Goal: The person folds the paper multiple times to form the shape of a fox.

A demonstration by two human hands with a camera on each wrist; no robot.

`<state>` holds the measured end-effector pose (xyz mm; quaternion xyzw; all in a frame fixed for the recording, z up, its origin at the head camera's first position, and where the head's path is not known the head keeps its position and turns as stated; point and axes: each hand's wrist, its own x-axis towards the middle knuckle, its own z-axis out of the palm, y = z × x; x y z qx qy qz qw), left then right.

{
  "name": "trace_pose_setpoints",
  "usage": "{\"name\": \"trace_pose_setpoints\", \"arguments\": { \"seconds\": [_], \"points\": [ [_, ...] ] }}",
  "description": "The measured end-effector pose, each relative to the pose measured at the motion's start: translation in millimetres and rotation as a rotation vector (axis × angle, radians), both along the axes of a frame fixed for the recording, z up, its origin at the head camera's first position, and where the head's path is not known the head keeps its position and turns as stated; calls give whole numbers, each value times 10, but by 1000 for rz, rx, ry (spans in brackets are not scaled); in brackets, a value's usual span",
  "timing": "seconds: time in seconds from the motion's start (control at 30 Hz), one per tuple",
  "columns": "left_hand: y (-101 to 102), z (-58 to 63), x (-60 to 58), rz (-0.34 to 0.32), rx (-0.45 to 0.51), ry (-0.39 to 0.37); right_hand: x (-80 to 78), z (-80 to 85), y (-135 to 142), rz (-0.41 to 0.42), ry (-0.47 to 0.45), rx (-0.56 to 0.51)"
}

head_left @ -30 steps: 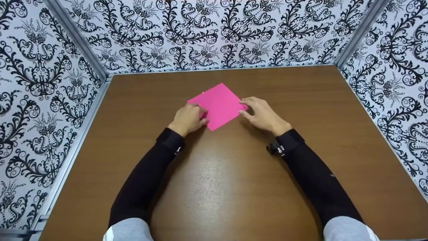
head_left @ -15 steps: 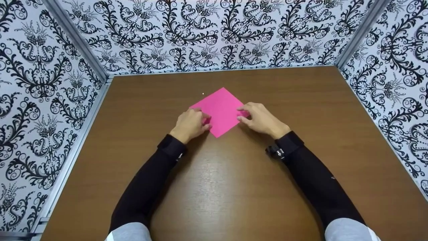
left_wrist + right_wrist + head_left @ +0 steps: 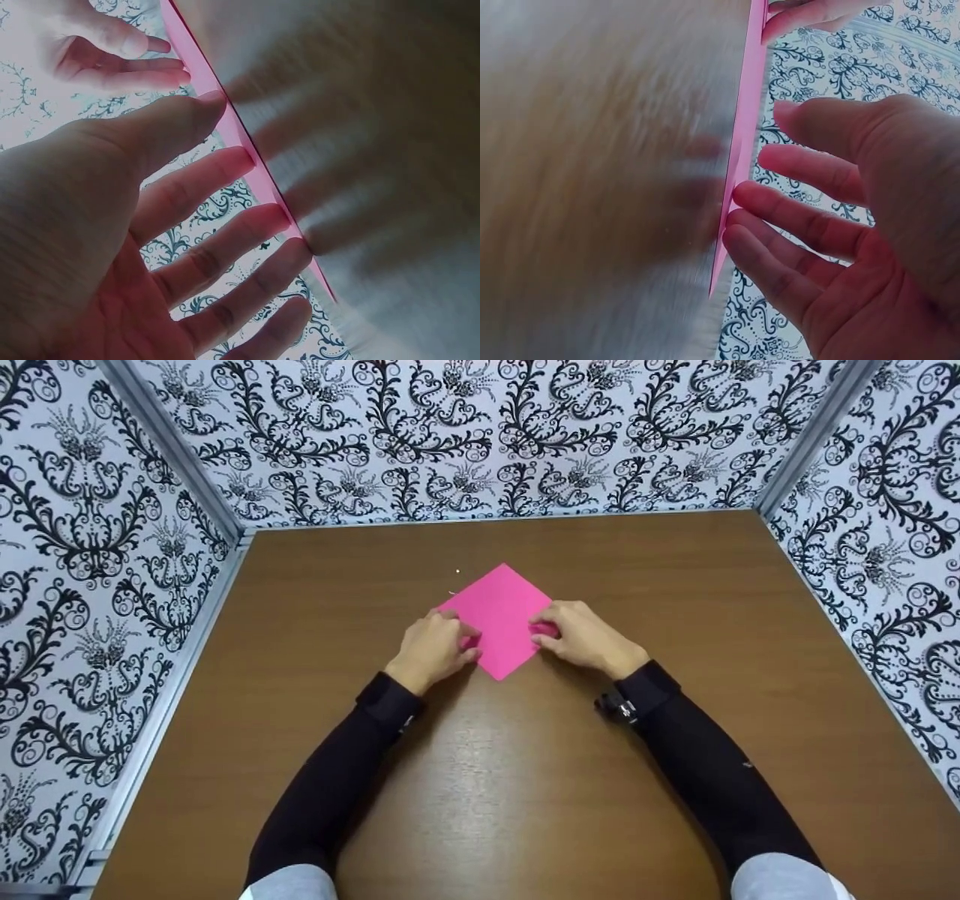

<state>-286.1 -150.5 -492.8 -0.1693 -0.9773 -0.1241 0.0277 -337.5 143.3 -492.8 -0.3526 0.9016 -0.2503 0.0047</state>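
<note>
From my remote seat, the black-and-white scrolled wallpaper (image 3: pixel 420 435) rises behind the pink square sheet of paper, with more of it to either side. The wood-grain worktop (image 3: pixel 465 787) spreads out all around the sheet. Two black sleeves (image 3: pixel 322 787) reach in from the near side of the paper. The pink sheet (image 3: pixel 502 615) itself lies on the worktop, turned like a diamond with one corner pointing towards me. My left hand (image 3: pixel 433 649) is at its left corner and my right hand (image 3: pixel 589 637) at its right corner. Both hands look relaxed rather than grasping: the wrist views show long, loose fingers with tips against the paper. Just beyond the sheet's upper left edge I see a tiny white speck (image 3: pixel 457 571), too small to identify.

I judge the step in hand to be positioning the sheet, lined up corner to me. The next move, I think, calls for light, even fingertip pressure on both sides, so the paper neither buckles nor twists.
</note>
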Motion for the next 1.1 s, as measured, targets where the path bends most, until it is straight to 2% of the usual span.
{"name": "trace_pose_setpoints", "arguments": {
  "seconds": [0.23,0.37,0.63,0.77,0.87,1.1],
  "points": [
    [16,-34,102,-16,-3,27,40,-63,-15,28,9,6],
    [20,-3,134,-35,-9,38,56,-71,-9,42,31,4],
    [-32,33,38,-49,2,42,84,-29,23,69,41,5],
    [-79,18,-19,-83,27,42,110,-6,44,90,32,13],
    [-96,19,-53,-121,48,10,146,12,60,102,17,19],
    [-79,42,-77,-185,60,-125,224,37,92,121,-7,40]
  ]
}}
